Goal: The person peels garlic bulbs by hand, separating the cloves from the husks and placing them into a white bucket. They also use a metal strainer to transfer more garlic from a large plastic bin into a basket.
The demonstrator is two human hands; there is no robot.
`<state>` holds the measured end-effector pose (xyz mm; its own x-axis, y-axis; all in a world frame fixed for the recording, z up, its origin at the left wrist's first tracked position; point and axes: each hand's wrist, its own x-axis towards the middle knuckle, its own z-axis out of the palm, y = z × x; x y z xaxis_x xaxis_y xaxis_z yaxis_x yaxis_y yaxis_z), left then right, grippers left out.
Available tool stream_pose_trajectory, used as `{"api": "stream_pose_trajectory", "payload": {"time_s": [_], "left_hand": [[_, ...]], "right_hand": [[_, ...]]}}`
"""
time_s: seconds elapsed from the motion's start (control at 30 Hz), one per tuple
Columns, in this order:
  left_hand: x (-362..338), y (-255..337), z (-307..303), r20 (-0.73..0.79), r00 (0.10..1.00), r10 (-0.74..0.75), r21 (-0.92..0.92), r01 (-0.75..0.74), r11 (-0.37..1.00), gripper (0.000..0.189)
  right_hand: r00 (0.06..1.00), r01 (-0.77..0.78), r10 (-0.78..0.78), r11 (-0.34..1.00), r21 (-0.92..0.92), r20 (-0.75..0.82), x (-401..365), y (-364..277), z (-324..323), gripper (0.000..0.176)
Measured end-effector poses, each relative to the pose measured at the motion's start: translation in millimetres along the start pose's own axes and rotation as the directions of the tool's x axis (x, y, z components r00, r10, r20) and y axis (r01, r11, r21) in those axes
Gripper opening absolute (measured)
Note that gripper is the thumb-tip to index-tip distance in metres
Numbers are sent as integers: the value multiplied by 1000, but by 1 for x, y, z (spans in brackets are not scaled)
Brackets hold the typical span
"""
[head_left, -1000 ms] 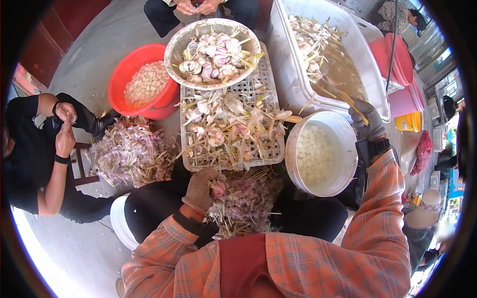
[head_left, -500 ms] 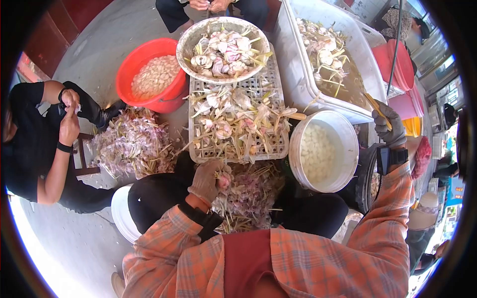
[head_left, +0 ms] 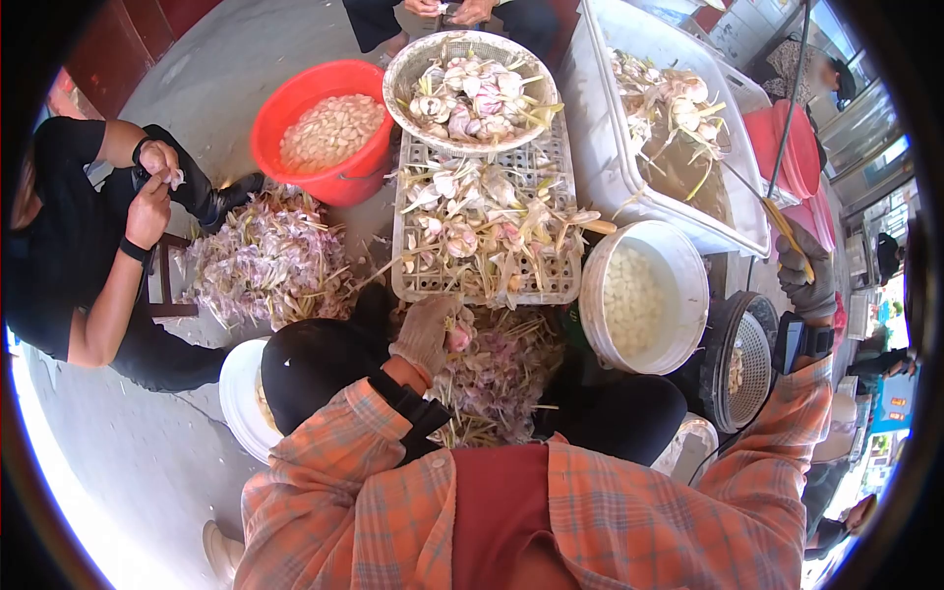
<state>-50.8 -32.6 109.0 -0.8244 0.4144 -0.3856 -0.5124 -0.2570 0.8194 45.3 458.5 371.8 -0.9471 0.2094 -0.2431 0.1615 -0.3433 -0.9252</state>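
My left hand [head_left: 427,334], gloved, is closed around a garlic bulb [head_left: 459,332] just below the near edge of the white crate [head_left: 487,298]. Out to the right, my right hand [head_left: 807,267] in a grey glove grips a knife with a wooden handle [head_left: 790,231]; its thin blade points up and left toward the large white tub [head_left: 644,202]. Garlic bulbs and loose stalks [head_left: 482,226] lie on the crate. At its far end sits a round basket [head_left: 408,120] of bulbs. Between my legs is a heap of peelings [head_left: 501,379].
Peeled cloves fill a red bucket [head_left: 367,177] and a white bucket [head_left: 688,324]. A black basket [head_left: 723,379] stands right. Co-workers' hands are at the left [head_left: 150,202] and top [head_left: 462,10]. More peelings [head_left: 265,261] lie on the floor.
My right hand has moved outward and down with the knife, whose blade now shows. My left hand still holds the bulb, slightly higher in view. The surroundings have shifted with the camera.
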Motion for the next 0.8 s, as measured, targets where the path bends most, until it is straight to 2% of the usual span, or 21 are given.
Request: {"api": "stream_pose_trajectory", "payload": {"time_s": [0.07,0.17,0.27,0.33,0.4,0.5,0.53,0.63,0.67,0.77,0.8], "left_hand": [[0,-1,-2,5,1000,2,-12,-2,1000,16],[0,-1,-3,16,1000,-15,-8,15,1000,18],[1,-4,-3,29,1000,-1,-29,2,1000,21],[2,-6,-5,62,997,40,4,-40,999,23],[0,-3,-4,48,999,-4,44,2,999,12],[0,-7,-7,90,995,37,54,-42,998,10],[1,-10,-9,90,996,22,-2,-22,1000,10],[3,-14,-10,69,991,-110,-272,125,954,13],[1,-14,-8,55,994,-90,-279,101,955,16],[-3,-2,-1,-22,992,-127,-184,121,976,16],[2,-8,-7,21,993,-117,-147,119,982,17]], "right_hand": [[998,-19,17,1000,23,52,-6,-6,-1,45],[997,55,-55,998,13,-45,-11,-12,-9,43],[982,136,-140,990,-43,-123,-20,-22,2,34],[993,106,-108,993,-44,-47,-25,-36,3,35],[995,93,-90,992,-90,37,-32,-51,13,38],[984,152,-165,975,-159,-70,-43,-58,33,40],[972,179,-206,963,-203,-117,-44,-58,37,39],[982,189,-190,944,-271,23,-54,-58,57,38],[979,205,-192,933,-296,71,-56,-55,65,38],[972,235,-220,929,-287,86,-57,-48,85,37],[973,219,-190,942,-255,132,-56,-46,93,38]]}}
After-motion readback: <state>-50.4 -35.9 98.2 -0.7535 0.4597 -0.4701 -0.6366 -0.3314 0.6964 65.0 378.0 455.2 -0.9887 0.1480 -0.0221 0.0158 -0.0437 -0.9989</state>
